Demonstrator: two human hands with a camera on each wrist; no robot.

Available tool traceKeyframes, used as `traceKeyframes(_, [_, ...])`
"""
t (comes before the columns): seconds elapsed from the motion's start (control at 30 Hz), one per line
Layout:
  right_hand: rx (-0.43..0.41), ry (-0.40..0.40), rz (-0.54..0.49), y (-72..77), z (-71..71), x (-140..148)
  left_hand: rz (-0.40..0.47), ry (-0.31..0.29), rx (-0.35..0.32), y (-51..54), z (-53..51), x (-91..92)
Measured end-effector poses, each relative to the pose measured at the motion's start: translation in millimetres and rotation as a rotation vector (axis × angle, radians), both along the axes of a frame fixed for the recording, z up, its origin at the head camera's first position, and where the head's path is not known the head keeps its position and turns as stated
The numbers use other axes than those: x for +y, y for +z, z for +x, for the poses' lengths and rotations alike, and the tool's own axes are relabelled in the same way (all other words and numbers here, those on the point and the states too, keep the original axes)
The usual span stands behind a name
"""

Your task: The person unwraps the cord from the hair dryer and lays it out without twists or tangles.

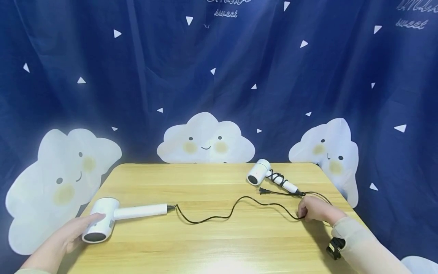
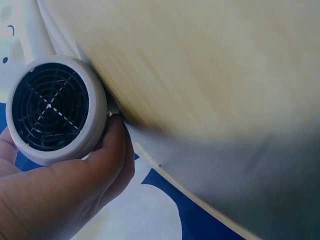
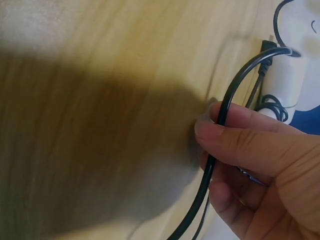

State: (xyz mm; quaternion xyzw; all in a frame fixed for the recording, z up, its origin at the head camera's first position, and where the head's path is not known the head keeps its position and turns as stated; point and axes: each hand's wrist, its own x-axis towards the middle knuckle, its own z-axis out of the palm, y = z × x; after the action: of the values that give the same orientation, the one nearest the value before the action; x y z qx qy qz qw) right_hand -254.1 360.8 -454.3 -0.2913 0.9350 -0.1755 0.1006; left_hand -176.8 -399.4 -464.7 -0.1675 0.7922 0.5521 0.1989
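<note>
A dark blue curtain fills the background, and in front of it stands a wooden table with a pale, light-brown grain. White clouds with small faces are printed on the curtain around the table's far side. The larger white hair dryer is at the table's left side, its handle pointing right toward the middle; whether its head rests on the wood or is slightly raised, I cannot tell. A smaller white hair dryer lies near the far edge, right of centre, with dark cord wound around its handle. A pale sleeve covers the right forearm. The left hand grips the larger dryer's head, thumb on one side and fingers curled around the other. The right hand, nearly closed, pinches a black cord between thumb and fingers near the table's right side; the cord runs in loose waves from the larger dryer's handle to that hand. A small black device sits at the right wrist. A round dark grille closes one end of the larger dryer's head. A black plug lies just beside the smaller dryer.
</note>
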Motion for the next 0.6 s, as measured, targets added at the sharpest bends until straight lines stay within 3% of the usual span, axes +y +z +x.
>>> traceKeyframes(0.6, [0.041, -0.039, 0.035, -3.9, 0.8, -2.0, -0.004, -0.003, 0.000, 0.8, 0.6, 0.2])
